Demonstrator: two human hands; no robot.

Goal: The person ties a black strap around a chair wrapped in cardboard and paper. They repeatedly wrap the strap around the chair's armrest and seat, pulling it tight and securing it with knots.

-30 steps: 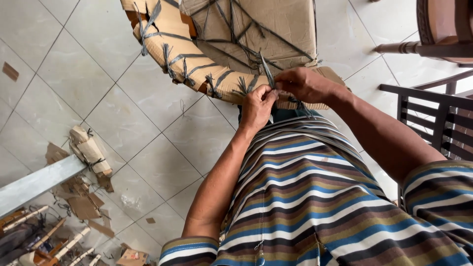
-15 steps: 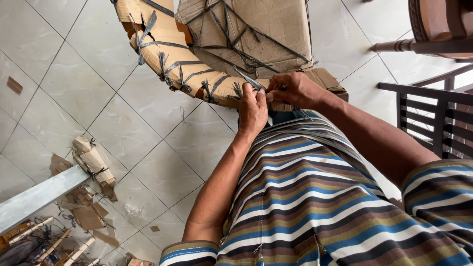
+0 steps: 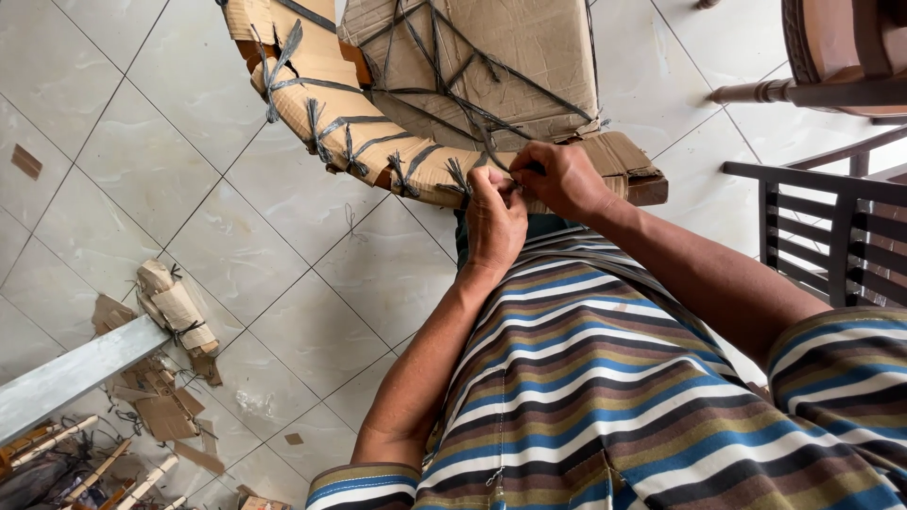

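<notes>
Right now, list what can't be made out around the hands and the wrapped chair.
- Head view: what the left hand and right hand pinch; the fingers cover it.
- Wrapped chair: its top is cut off by the upper edge, and cardboard hides its surface.
- Dark chair: cut off by the right edge.
- Scraps at lower left: too small to identify.

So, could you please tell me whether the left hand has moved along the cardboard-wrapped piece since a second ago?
No: the left hand stays at the same strap knot on the cardboard-wrapped piece, beside the right hand; only the camera shifted.

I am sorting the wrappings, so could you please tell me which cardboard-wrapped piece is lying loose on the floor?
The small strapped cardboard bundle on the tiles beside the grey plank, apart from both hands.
</notes>
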